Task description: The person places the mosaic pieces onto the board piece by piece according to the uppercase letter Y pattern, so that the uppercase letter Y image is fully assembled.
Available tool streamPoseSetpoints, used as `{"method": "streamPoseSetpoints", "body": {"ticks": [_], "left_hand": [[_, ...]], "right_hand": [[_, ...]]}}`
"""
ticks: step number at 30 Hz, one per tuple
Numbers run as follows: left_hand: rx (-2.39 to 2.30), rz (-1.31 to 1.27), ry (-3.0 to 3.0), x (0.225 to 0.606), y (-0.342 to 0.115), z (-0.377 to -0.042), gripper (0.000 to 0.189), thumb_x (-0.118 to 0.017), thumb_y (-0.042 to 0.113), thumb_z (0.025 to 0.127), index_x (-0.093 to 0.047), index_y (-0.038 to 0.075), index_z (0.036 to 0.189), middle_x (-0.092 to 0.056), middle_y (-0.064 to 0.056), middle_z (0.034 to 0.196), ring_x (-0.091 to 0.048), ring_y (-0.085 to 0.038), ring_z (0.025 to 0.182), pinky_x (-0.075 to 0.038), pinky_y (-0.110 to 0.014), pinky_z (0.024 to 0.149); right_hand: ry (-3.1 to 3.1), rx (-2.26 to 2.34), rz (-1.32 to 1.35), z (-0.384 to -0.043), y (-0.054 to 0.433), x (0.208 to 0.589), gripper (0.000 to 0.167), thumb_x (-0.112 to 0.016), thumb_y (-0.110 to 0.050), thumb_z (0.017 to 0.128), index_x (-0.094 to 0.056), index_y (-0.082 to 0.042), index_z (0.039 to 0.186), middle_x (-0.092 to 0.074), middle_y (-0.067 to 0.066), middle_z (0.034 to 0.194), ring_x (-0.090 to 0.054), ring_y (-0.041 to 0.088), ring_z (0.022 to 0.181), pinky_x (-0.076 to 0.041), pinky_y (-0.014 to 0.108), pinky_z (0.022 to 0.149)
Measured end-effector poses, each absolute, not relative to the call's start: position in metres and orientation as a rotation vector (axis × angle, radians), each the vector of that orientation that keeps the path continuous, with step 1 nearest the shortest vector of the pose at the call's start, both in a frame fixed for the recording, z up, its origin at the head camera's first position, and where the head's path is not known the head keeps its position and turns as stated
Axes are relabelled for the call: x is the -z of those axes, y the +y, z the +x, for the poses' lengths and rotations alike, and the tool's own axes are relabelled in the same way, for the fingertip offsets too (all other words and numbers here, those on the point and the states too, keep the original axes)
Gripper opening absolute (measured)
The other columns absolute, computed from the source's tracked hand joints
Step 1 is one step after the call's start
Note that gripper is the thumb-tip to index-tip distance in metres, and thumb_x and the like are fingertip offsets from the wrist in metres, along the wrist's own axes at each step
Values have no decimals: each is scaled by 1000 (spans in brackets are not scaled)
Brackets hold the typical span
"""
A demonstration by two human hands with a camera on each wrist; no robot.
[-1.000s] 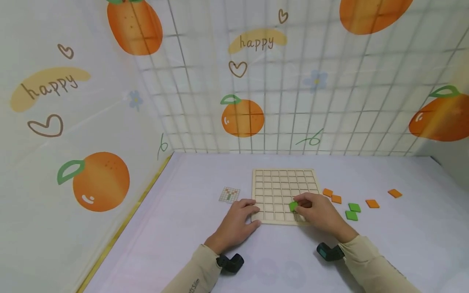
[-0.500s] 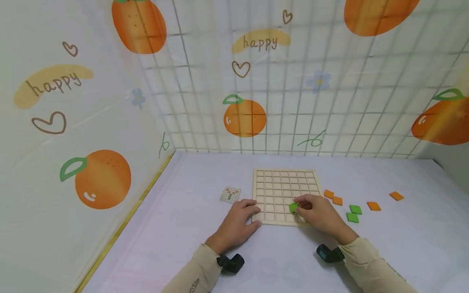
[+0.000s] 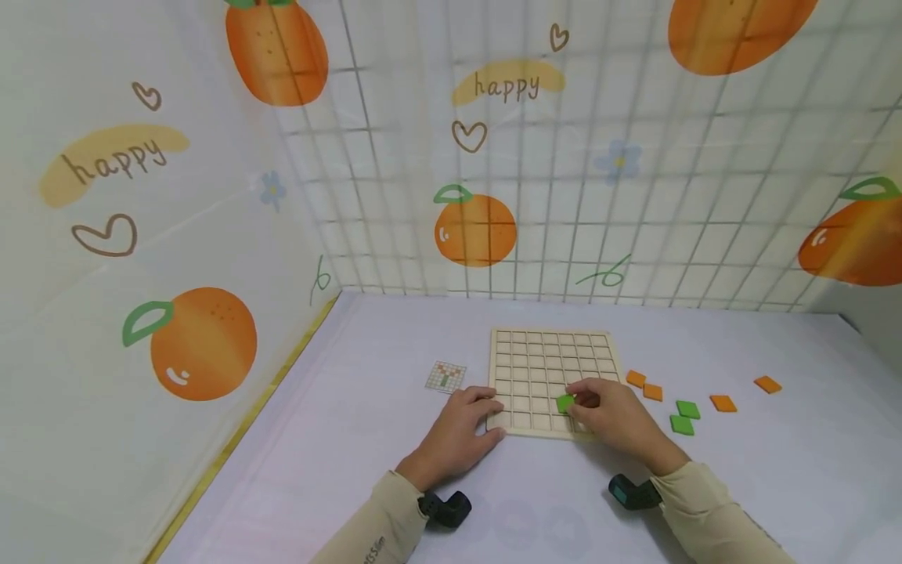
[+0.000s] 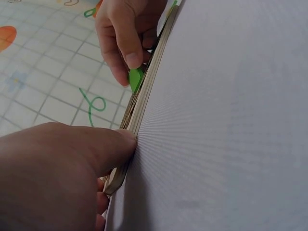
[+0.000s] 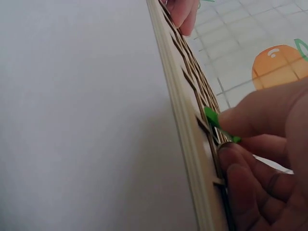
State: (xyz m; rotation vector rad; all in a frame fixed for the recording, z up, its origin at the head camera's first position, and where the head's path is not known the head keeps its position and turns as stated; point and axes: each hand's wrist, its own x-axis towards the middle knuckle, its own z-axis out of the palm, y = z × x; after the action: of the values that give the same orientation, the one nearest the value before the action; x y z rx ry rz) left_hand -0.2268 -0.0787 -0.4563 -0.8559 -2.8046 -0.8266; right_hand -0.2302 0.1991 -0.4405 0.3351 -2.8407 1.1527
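Note:
A pale wooden grid board (image 3: 537,368) lies on the table in the head view. At its front left corner is my left hand (image 3: 460,431), fingers over the left rim. In the left wrist view the thumb (image 4: 118,144) presses the board's front edge, with fingertips showing around the corner. My right hand (image 3: 620,415) pinches a small green square tile (image 3: 564,403) between thumb and fingers, over the board's front right part. The right wrist view has this tile (image 5: 211,117) tilted, its lower side at the grid slots. Part of it is hidden by fingers.
Right of the board lie two green tiles (image 3: 682,425) and several orange tiles (image 3: 723,403). A small printed pattern card (image 3: 446,377) sits left of the board. Behind the table stands a wall covering (image 3: 535,172) with printed oranges and a grid.
The head view has shifted slightly, so the scene sits a little further right and lower. Both hands, the board and the pinched green tile keep nearly the same positions relative to one another.

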Motion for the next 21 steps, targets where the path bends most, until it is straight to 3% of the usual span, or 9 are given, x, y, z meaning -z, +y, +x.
{"method": "streamPoseSetpoints", "body": {"ticks": [21], "left_hand": [[813,-858,-2806,459,-79,-227,37,-69,30,95,-68,13,128,-52,-2,143,-46,-21,130,-40,-38,109]], "right_hand": [[-2855,-1103,307,-232,193,443,25,-75,-13,87,-73,-5,110,-64,-1,90,-57,16,82,-49,33,70]]}}
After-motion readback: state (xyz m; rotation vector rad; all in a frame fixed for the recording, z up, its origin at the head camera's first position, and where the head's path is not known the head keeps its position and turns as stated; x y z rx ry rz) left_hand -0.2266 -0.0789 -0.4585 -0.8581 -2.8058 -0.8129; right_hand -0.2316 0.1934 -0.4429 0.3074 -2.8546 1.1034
